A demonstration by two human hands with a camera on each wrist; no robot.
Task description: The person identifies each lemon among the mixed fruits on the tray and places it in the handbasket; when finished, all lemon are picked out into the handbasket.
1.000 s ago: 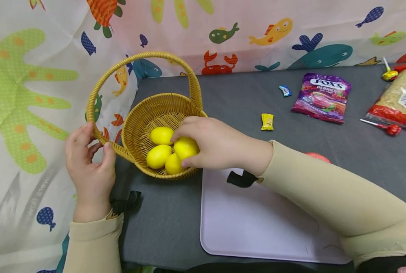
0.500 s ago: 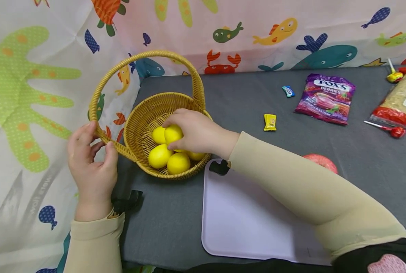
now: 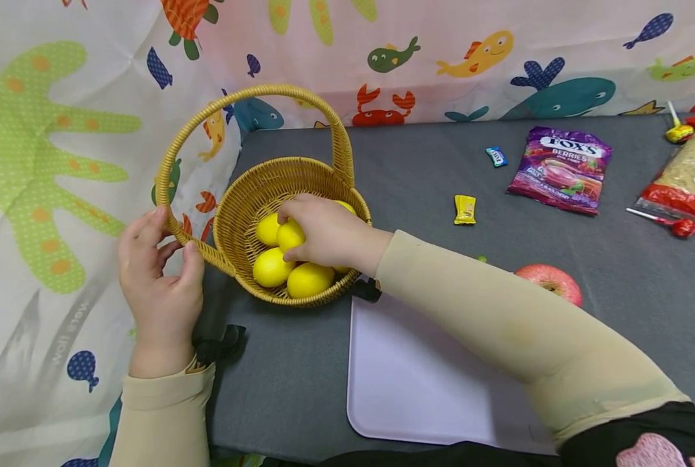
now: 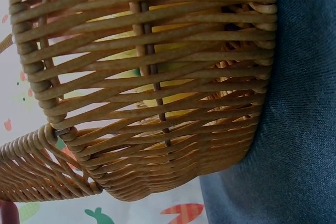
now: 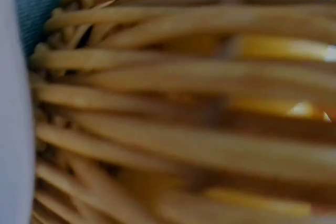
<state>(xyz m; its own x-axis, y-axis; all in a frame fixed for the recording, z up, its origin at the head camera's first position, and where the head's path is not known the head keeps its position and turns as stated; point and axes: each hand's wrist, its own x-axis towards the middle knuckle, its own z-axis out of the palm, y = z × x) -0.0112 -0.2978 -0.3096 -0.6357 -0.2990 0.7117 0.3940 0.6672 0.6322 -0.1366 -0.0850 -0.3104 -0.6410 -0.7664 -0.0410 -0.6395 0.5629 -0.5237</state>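
Note:
A yellow wicker basket (image 3: 248,185) with a tall hooped handle (image 3: 291,92) stands on the table, holding several smooth yellow lemons (image 3: 272,267). My left hand (image 3: 163,285) pinches the lower left part of that handle between thumb and fingers. Inside the basket my right hand (image 3: 329,233) grips one lemon (image 3: 291,235), thumb and fingers around it, and partly covers the lemons at the right. Woven basket wall (image 4: 157,77) fills much of the left wrist view, with yellow showing through the gaps. The right wrist view has only blurred weave (image 5: 157,82) close up.
A pale lilac tray (image 3: 417,389) lies under the right forearm, beside the basket. Beyond the sleeve are an apple (image 3: 550,283), a yellow wrapped candy (image 3: 464,210), a blue one (image 3: 496,157), a purple candy bag (image 3: 562,170), a lollipop (image 3: 682,227) and a red-and-clear bag (image 3: 686,178).
My right hand has moved left within the basket, with a lemon in its fingers, and the lemons have shifted about. More of the apple shows. The left hand still holds the handle.

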